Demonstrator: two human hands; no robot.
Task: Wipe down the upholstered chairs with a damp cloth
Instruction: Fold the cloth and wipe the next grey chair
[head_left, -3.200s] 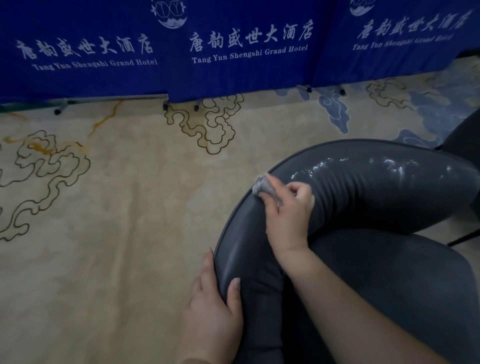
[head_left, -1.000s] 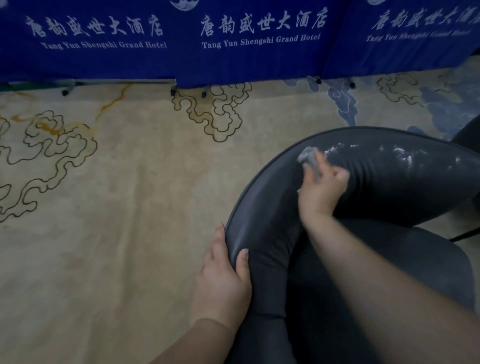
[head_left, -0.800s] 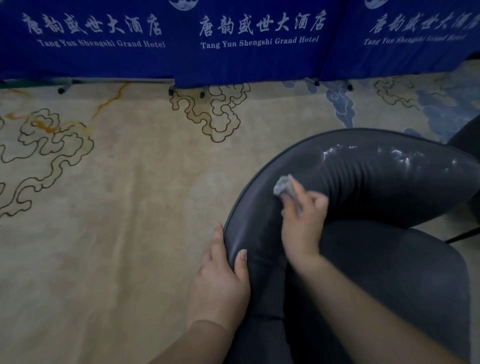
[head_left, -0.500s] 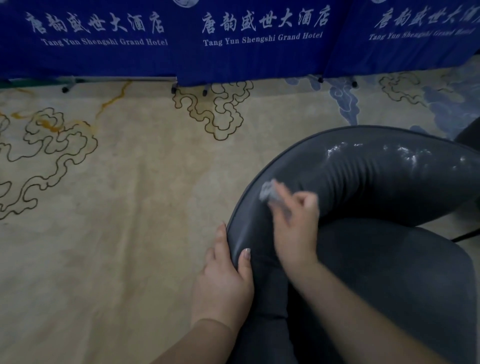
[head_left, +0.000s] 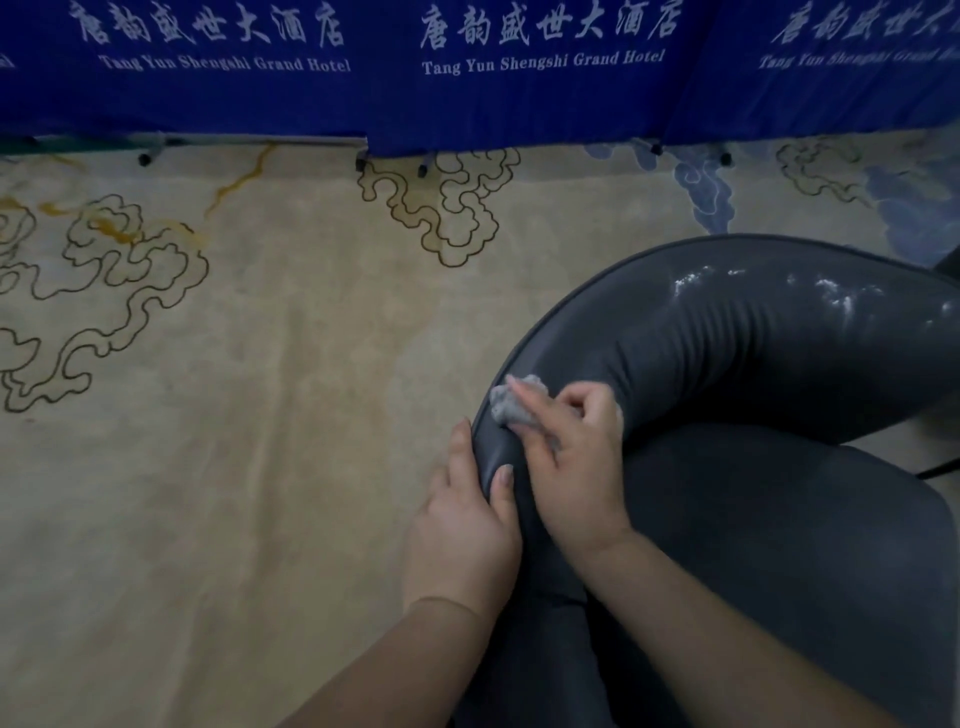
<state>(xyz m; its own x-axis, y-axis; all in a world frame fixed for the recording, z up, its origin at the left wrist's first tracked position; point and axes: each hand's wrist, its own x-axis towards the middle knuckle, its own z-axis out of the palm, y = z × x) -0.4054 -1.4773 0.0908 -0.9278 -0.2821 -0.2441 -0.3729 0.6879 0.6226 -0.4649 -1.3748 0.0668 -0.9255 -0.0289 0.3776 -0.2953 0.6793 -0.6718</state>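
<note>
The right hand (head_left: 569, 467) has slid the cloth (head_left: 511, 405) down the chair (head_left: 753, 353) back's curved edge, closer to the left hand (head_left: 462, 535). It pinches the wadded cloth against the padding; the left grips the rim, thumb on top. Wet streaks shine further along.

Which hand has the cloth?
The right hand pinches the grey cloth against the chair back; the left hand only grips its edge.

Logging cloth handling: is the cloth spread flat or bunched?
Bunched: the cloth is a small wad pinched by the right hand against the chair.
</note>
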